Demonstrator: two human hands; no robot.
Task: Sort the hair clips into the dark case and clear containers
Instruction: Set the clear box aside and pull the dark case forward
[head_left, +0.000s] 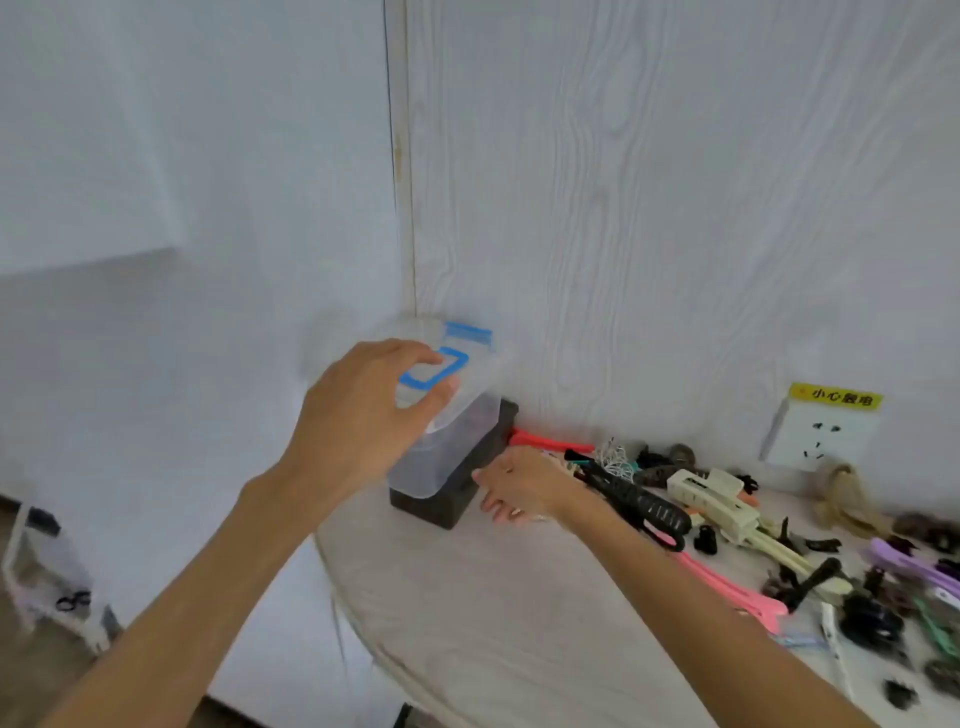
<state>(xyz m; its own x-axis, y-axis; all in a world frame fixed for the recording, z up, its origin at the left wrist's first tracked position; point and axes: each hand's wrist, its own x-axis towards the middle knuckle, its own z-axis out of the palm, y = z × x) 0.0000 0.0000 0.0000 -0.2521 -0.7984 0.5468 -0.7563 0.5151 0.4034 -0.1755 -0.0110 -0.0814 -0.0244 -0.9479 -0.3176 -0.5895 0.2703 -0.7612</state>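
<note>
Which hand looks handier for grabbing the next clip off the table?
Probably the right hand: it is empty beside the clip pile, while the left hand grips the clear container.

White wood-grain wall (675, 208), socket (821, 439), perhaps a pale tabletop (493, 597).

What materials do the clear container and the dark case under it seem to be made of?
Clear container: likely thin plastic, glossy and see-through, with blue latches on the lid. Dark case: opaque, matte black-brown; probably plastic, though blur leaves it uncertain.
</note>
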